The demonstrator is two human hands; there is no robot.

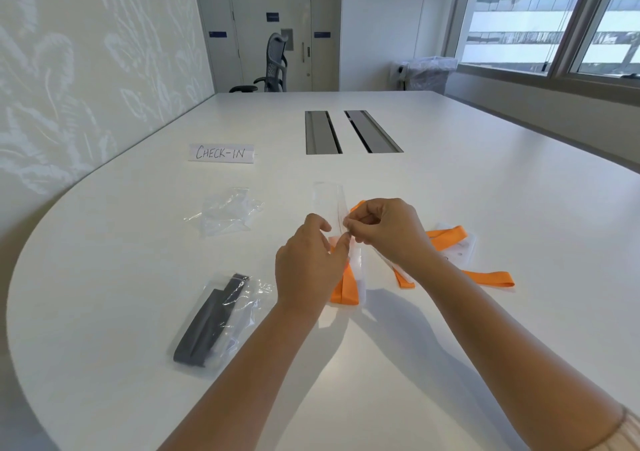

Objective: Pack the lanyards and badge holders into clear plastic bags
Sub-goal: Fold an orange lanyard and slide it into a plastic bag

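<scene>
Both hands raised together over the white table [450,180]; left hand [308,263] with fingers loosely curled, thumb and forefinger tip pinching the near edge of a clear plastic bag [329,204]; right hand [388,232] curled tighter, fingertips [349,230] pinching the same bag's edge right beside the left forefinger, the two pinches almost touching; bag standing up and away beyond the fingertips, its lower part hanging down between the wrists.

Inside that lower part, just below the left palm, a folded orange lanyard [343,288]; beside it something pale, too faint to tell whether a badge holder.

Right of the right fingers, partly hidden under the right wrist, loose orange lanyards [491,277] lying flat on the table, with badge holders [460,251] among them, clear and hard to make out.

Left of the left wrist and nearer, a packed bag [221,326] holding a dark grey lanyard, flat on the table; farther left and beyond the left fingers, a crumpled pile of empty clear bags [225,215].

Well beyond the fingers, a paper sign reading CHECK-IN [221,153]; two grey cable hatches [349,132] in the tabletop; an office chair [273,66] at the far end.
</scene>
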